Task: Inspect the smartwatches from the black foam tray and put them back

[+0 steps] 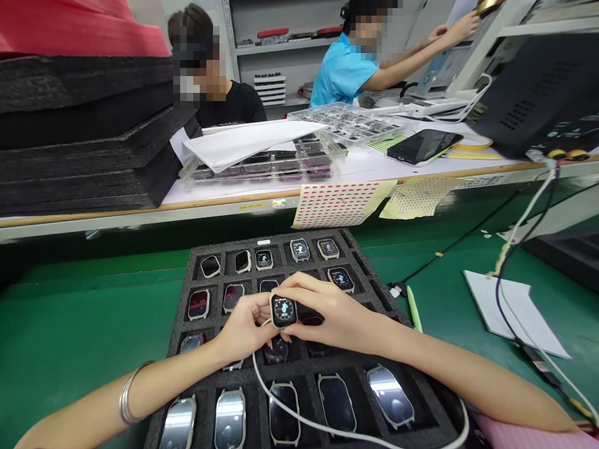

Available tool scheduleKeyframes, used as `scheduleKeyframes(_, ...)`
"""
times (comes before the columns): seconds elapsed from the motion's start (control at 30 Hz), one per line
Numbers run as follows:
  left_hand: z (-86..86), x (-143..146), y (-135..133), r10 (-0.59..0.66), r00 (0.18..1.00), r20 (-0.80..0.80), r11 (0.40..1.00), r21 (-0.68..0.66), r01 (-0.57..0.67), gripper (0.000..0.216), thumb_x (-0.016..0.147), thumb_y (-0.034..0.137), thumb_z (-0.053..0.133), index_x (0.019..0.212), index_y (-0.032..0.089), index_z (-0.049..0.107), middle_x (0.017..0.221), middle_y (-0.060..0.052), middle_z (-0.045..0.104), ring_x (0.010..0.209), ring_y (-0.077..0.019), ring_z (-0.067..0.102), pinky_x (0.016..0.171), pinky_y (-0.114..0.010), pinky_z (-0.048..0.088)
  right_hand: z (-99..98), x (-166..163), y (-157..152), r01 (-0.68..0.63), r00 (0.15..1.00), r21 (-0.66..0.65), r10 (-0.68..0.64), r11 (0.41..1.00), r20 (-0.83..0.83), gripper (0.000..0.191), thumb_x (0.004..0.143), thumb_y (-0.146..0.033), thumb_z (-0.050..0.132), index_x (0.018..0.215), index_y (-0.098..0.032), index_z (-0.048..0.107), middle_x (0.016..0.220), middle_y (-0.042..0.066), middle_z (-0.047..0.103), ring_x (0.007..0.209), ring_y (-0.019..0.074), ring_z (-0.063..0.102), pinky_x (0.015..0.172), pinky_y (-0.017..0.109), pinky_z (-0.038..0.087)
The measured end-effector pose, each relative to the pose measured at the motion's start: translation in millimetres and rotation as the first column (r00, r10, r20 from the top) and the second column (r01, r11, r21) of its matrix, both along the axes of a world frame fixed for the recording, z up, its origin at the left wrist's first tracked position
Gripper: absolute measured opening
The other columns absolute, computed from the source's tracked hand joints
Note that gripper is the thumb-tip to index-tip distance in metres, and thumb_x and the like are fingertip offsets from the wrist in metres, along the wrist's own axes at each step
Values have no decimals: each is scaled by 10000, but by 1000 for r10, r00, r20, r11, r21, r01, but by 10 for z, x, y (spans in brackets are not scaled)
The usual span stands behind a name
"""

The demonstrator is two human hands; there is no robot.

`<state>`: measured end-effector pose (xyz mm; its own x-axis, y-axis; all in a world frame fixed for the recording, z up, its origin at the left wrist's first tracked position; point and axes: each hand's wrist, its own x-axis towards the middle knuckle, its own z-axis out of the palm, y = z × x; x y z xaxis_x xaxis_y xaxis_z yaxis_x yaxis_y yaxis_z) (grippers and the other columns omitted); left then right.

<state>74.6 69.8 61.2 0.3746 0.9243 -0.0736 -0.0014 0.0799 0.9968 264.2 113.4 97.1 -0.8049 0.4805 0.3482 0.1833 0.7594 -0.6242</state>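
Observation:
A smartwatch without a strap (283,310), its screen lit with a dial, is held above the middle of a black foam tray (180,349). My left hand (246,327) grips its left side, fingers partly hidden behind it. Thumb and fingers of my right hand (322,312) close on its right side and top edge. A white cable (281,402) runs from near my left fingers over the tray; its end is hidden. More watch bodies fill the tray's pockets, such as a lit one (340,279) and a dark one (337,402).
Black foam trays (84,143) are stacked at the left on a raised shelf. Clear plastic trays (262,165), a phone (423,146) and sticker sheets (341,202) lie along it. A green pen (414,308), cables and white paper (515,312) lie right. Two people sit beyond.

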Motion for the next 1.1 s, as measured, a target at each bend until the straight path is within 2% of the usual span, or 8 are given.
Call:
scheduleKeyframes(0.37,15,2,3,-7,999,-37,1000,-16,6,184,730,228,710,871,126,649,642,-23,698,571,-163,663,417,-182,474,4,12,1,42,998,105,-47,994,44,437,780,-226,712,1184,-158,560,1111,105,586,1017,226,553,890,377,475)
scheduleKeyframes(0.87,7,6,-1,14,999,-38,1000,-27,-15,231,701,277,741,855,125,661,601,-10,668,524,-150,634,392,-183,442,9,11,0,67,994,177,-81,982,72,421,792,-298,705,1163,-141,583,1005,107,571,909,222,554,780,350,506)
scheduleKeyframes(1.0,-6,13,-7,6,999,-44,999,-37,-8,237,696,302,748,834,132,656,599,-8,667,516,-152,633,392,-187,440,23,-1,-13,65,995,194,-79,979,63,403,799,-313,696,1151,-144,595,996,106,593,903,222,555,790,365,497)
scheduleKeyframes(1.1,6,16,-3,17,1000,-23,999,-33,-18,230,708,309,741,823,137,640,607,-11,672,525,-153,643,400,-182,445,84,34,16,66,998,177,-64,982,-16,385,805,-264,685,1160,-148,594,1017,105,604,929,222,558,820,370,482)
